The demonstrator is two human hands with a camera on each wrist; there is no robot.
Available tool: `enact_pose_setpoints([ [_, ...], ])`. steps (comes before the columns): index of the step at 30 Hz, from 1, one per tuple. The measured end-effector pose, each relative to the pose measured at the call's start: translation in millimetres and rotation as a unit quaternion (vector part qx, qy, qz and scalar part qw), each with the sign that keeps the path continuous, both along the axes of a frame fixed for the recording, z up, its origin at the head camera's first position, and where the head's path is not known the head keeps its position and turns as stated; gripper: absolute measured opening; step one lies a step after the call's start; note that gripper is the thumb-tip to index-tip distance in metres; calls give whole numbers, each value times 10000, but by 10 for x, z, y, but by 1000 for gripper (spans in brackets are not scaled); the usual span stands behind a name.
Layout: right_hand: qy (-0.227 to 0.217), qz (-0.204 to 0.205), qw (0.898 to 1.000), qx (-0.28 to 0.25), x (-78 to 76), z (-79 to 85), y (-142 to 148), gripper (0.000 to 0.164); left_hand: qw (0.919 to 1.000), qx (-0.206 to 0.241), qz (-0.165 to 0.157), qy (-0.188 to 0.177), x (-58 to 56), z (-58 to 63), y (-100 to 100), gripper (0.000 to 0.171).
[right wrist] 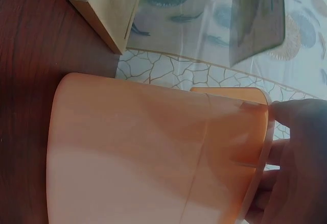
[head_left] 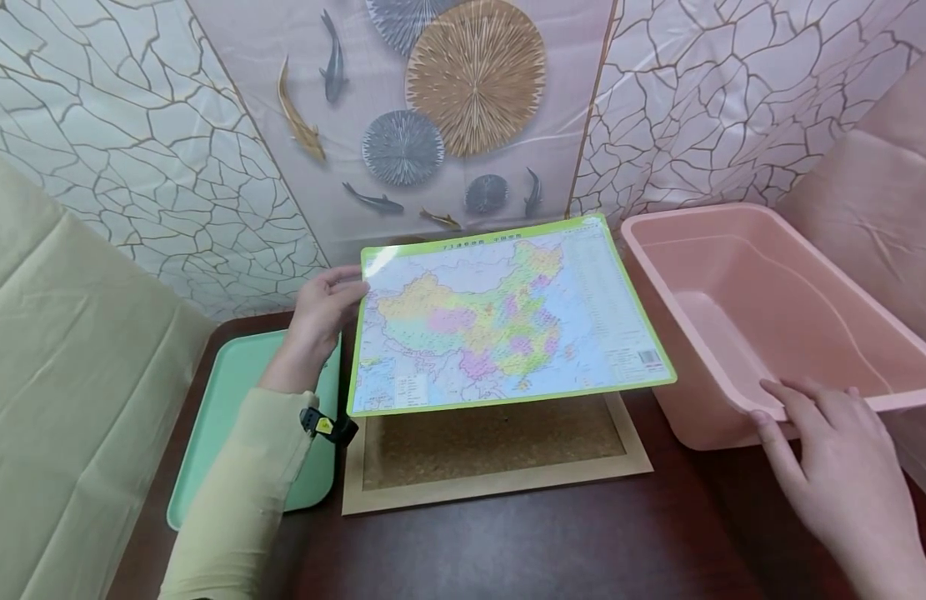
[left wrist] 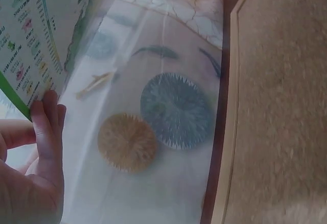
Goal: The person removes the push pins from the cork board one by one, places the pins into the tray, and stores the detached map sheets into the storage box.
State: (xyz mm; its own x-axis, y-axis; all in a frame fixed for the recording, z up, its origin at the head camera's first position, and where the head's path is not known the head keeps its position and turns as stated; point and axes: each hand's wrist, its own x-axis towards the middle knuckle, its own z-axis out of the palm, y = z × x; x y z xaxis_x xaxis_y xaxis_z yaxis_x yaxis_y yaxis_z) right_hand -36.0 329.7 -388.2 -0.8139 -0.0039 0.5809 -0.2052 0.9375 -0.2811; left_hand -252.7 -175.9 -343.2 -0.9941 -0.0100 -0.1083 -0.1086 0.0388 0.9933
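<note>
A laminated map sheet point(head_left: 470, 325) with a green border is raised and tilted in the middle of the head view. At its upper left edge, my left hand point(head_left: 320, 317) pinches it between thumb and fingers. The left wrist view catches the sheet's printed back point(left wrist: 25, 40). Below it lies a wood-framed cork board point(head_left: 500, 450), its far part hidden by the map. My right hand point(head_left: 845, 467) grips the near rim of a pink plastic bin point(head_left: 683, 400), fingers over the edge and thumb outside. No contents show inside the bin.
A mint green tray point(head_left: 241, 383) lies to the left, partly behind the left forearm. Everything stands on a dark reddish-brown table point(head_left: 500, 542). A patterned cloth point(head_left: 260, 167) hangs behind, with plain cloth at both sides.
</note>
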Motion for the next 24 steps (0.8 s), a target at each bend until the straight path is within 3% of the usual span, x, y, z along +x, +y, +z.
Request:
enact_pose_setpoints([
  [12,-18,-1,10000,34,-5,-22,24,38,9982,574,68,139,-69,39,420,42],
  [24,7,-39,10000,19,9,-9,7,38,9971,743,-99,160,-144,68,842,36],
])
